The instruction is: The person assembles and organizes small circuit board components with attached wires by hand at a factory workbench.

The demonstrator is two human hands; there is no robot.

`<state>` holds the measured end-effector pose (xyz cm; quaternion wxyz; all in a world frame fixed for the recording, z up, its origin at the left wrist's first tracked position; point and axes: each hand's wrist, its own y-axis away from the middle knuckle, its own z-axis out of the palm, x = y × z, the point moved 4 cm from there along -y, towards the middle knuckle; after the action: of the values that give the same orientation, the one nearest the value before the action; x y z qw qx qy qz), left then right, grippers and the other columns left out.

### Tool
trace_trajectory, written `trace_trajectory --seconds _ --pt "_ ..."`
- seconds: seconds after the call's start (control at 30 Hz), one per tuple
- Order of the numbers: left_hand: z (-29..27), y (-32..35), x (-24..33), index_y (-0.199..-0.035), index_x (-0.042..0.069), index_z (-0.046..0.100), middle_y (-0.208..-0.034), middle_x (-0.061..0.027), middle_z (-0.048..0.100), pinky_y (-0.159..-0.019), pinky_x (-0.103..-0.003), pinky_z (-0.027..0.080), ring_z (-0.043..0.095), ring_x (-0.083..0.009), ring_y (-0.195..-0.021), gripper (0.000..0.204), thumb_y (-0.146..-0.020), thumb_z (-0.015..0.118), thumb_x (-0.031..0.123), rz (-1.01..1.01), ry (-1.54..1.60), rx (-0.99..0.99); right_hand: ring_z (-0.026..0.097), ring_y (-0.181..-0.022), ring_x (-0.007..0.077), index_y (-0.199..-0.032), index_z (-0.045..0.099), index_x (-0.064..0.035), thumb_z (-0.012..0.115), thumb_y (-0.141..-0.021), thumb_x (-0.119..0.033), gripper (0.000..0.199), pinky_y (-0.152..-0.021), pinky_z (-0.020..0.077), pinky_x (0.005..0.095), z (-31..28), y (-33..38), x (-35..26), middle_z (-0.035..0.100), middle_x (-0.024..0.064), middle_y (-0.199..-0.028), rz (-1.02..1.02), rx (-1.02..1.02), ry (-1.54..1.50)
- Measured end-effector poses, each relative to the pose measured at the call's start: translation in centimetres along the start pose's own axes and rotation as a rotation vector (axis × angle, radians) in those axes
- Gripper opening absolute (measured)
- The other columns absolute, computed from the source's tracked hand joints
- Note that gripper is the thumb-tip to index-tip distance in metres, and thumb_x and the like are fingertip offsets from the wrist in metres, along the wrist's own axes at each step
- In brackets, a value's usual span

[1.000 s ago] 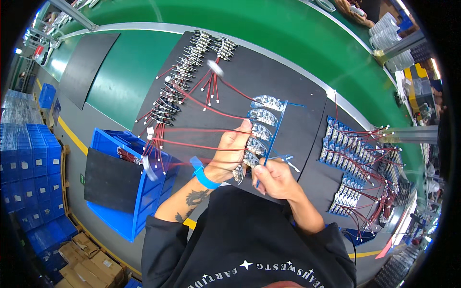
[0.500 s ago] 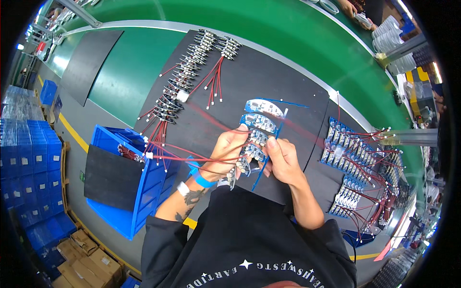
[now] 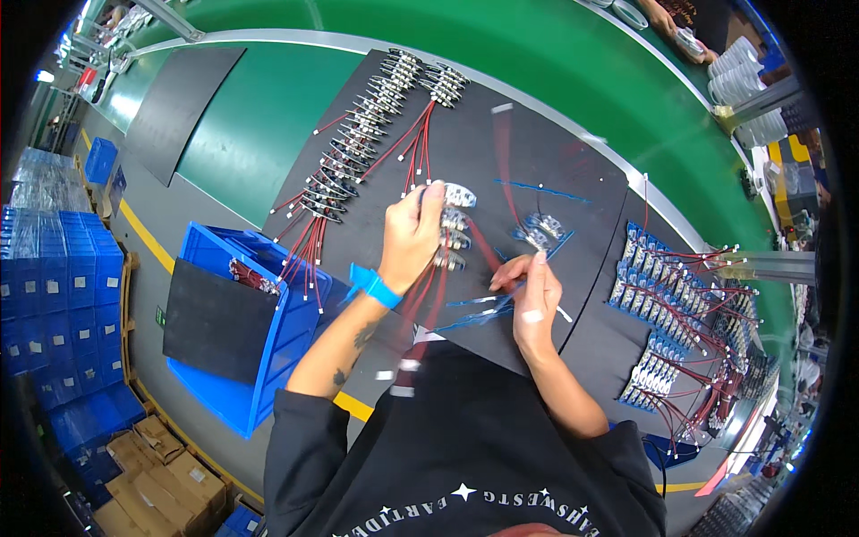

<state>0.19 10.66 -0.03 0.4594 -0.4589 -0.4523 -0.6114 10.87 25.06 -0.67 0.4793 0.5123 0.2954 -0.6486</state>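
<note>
My left hand (image 3: pixel 413 234) pinches a short stack of small circuit boards (image 3: pixel 455 240), white on their faces, above the black mat. Red wires hang from them, smeared by motion. My right hand (image 3: pixel 535 300) is closed, thumb against fingers, around a narrow blue board strip (image 3: pixel 488 311) that looks doubled by blur. Just past that thumb are two more small blue-and-white circuit boards (image 3: pixel 537 234), with a blurred red wire above them. Whether they are joined to the strip is unclear. A separate thin blue strip (image 3: pixel 541 190) lies farther off on the mat.
Rows of dark-edged boards with red wires (image 3: pixel 353 148) lie at the mat's far left. Blue board panels with wires (image 3: pixel 658 286) cover the right side. A blue bin (image 3: pixel 273 358) stands left, below the table. Stacked blue crates (image 3: pixel 58 295) and cartons (image 3: pixel 161 474) are beyond.
The boards that both hands held together are now in two groups. My left hand has moved up with several boards, while my right hand has come slightly lower. Wires are swinging.
</note>
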Motion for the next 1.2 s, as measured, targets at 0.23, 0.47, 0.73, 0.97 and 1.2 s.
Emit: trace_trajectory --seconds 0.23,0.47,0.73,0.97,1.2 --pt "0.0 -0.4 0.7 -0.07 0.0 0.055 -0.055 -0.0065 0.05 -0.045 -0.031 0.037 0.048 -0.0136 -0.046 0.029 -0.094 0.054 0.016 0.298 -0.315 0.058 0.054 -0.06 0.0151 -0.073 0.049 -0.0014 0.03 -0.103 -0.026 0.043 -0.059 0.0435 0.0265 -3.7 -2.8 -0.4 0.056 0.0097 -0.068 -0.186 0.176 0.114" --pt "0.1 1.7 0.9 -0.072 -0.003 0.056 -0.069 -0.0121 0.055 -0.059 -0.036 0.043 0.054 -0.0271 -0.065 0.018 -0.087 0.058 0.007 0.799 -0.774 0.017 0.053 -0.06 0.0166 -0.071 0.048 -0.0016 0.031 -0.103 -0.028 0.045 -0.058 0.0444 0.0278 -4.2 -2.7 -0.8 0.054 0.0101 -0.066 -0.194 0.144 0.06" --pt "0.0 2.9 1.8 -0.075 0.001 0.058 -0.08 -0.0095 0.06 -0.077 -0.04 0.043 0.058 -0.0286 -0.083 0.01 -0.08 0.064 0.008 0.886 -0.796 0.019 0.053 -0.061 0.0176 -0.071 0.047 -0.0005 0.031 -0.103 -0.027 0.044 -0.058 0.0456 0.0298 -3.9 -2.3 -1.3 0.052 0.0107 -0.066 -0.216 0.138 0.03" --pt "-0.2 4.1 2.0 -0.075 0.004 0.058 -0.103 -0.0092 0.058 -0.09 -0.044 0.042 0.053 -0.0312 -0.108 0.02 -0.069 0.074 0.015 0.887 -0.941 -0.156 0.051 -0.06 0.0193 -0.072 0.044 0.0004 0.029 -0.103 -0.026 0.043 -0.057 0.0456 0.0311 -4.3 -2.0 -2.6 0.05 0.0114 -0.067 -0.337 0.14 0.026" --pt "-1.0 4.0 1.2 -0.074 0.004 0.058 -0.105 -0.0101 0.057 -0.091 -0.047 0.042 0.052 -0.0331 -0.11 0.022 -0.068 0.075 0.016 0.871 -0.929 -0.168 0.051 -0.059 0.0192 -0.072 0.044 0.0006 0.03 -0.103 -0.026 0.043 -0.056 0.0453 0.0312 -4.3 -2.0 -2.2 0.05 0.0121 -0.066 -0.338 0.127 0.037"
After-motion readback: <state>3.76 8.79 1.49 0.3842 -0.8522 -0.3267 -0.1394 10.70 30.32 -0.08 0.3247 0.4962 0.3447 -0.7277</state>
